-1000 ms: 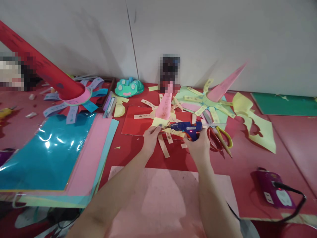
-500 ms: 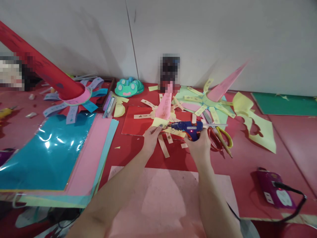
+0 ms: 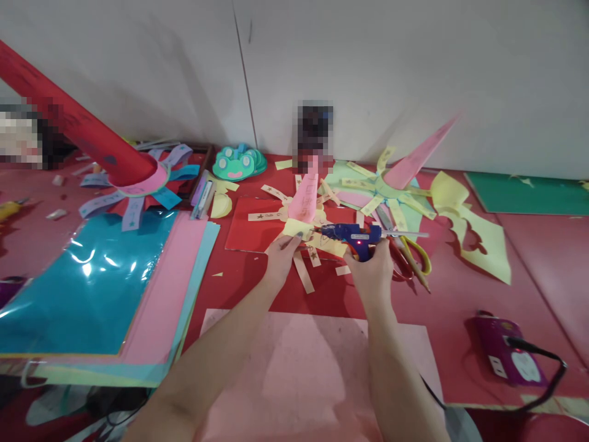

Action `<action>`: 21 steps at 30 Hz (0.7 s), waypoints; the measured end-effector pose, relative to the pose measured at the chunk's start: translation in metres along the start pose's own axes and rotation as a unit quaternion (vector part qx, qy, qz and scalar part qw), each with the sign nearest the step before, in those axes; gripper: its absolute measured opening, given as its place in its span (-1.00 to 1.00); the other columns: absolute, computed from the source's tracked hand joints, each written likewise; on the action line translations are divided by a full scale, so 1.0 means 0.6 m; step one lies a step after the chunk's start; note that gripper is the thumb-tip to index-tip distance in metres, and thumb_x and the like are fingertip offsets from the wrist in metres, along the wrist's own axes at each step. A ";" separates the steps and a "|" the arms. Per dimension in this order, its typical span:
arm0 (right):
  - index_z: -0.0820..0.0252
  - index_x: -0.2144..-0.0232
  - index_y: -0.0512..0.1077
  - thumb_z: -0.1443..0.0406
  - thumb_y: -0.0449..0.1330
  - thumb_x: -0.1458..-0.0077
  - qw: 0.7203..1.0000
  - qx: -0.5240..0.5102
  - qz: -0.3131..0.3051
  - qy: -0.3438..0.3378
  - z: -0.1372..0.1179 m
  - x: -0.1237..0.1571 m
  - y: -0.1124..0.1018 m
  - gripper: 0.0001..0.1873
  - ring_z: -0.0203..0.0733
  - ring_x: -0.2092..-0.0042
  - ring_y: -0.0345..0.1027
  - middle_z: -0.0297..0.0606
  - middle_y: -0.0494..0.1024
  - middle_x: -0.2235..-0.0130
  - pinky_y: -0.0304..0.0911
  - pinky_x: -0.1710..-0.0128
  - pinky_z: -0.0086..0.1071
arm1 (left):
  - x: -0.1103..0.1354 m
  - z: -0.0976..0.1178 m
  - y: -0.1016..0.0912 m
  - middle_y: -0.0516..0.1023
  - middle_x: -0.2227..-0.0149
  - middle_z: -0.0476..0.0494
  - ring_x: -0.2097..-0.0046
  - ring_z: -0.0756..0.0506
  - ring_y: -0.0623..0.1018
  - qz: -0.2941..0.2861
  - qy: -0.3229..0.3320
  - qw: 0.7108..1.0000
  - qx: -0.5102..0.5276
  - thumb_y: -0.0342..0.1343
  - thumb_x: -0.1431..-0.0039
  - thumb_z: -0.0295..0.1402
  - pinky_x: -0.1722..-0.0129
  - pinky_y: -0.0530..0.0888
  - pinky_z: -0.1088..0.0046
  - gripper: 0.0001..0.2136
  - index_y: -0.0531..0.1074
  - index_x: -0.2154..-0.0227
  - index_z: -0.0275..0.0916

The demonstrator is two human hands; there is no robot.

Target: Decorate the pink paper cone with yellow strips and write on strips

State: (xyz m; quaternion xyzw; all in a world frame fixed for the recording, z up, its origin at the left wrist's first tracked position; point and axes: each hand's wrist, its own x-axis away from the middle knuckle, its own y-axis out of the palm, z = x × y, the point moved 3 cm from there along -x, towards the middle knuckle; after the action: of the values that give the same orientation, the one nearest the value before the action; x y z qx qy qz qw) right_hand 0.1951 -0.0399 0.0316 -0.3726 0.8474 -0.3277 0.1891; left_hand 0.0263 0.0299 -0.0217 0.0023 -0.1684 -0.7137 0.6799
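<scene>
Where right hand (image 3: pixel 374 265) grips, glue gun (image 3: pixel 350 232) juts left.

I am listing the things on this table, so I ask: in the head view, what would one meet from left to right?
Glossy blue sheet → pens → green frog cut-outs → left hand → blue glue gun in the right hand → purple socket box.

Lettering — none legible
Stars (image 3: pixel 261 217) on strips (image 3: pixel 271 217) toward the table's (image 3: pixel 451 307) far edge; script (image 3: pixel 309 195) on cone (image 3: pixel 301 209), label (image 3: pixel 359 236) on gun (image 3: pixel 343 232) — too small.
</scene>
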 end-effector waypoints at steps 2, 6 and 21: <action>0.15 0.37 0.18 0.19 0.16 0.22 1.000 0.002 0.002 0.000 0.000 0.000 0.000 -0.68 -0.22 0.41 0.22 -0.33 0.32 0.43 0.13 0.41 -0.33 | 0.000 0.002 0.001 0.53 0.44 -0.06 0.29 -0.10 0.52 -0.001 -0.001 1.000 0.001 0.18 0.10 -0.17 0.16 0.41 0.34 -0.78 0.50 0.55 -0.25; 0.15 0.36 0.20 0.18 0.16 0.22 1.000 0.001 0.007 -0.003 0.001 -0.001 0.001 -0.68 -0.21 0.41 0.21 -0.31 0.33 0.43 0.13 0.42 -0.32 | 0.002 0.004 0.002 0.51 0.46 -0.05 0.30 -0.09 0.51 -0.005 -0.004 1.000 0.001 0.19 0.11 -0.17 0.17 0.41 0.36 -0.77 0.50 0.57 -0.25; 0.16 0.32 0.21 0.14 0.16 0.18 1.000 0.010 0.018 -0.008 -0.004 0.001 -0.001 -0.65 -0.15 0.36 0.25 -0.26 0.34 0.40 0.15 0.38 -0.29 | 0.002 0.005 0.002 0.50 0.47 -0.03 0.31 -0.09 0.50 -0.010 -0.006 1.000 -0.012 0.20 0.14 -0.15 0.18 0.41 0.38 -0.76 0.50 0.57 -0.25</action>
State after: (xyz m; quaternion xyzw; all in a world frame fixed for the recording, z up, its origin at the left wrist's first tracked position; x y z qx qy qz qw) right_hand 0.1937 -0.0399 0.0336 -0.3578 0.8492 -0.3295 0.2056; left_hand 0.0269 0.0293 -0.0183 -0.0085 -0.1644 -0.7227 0.6713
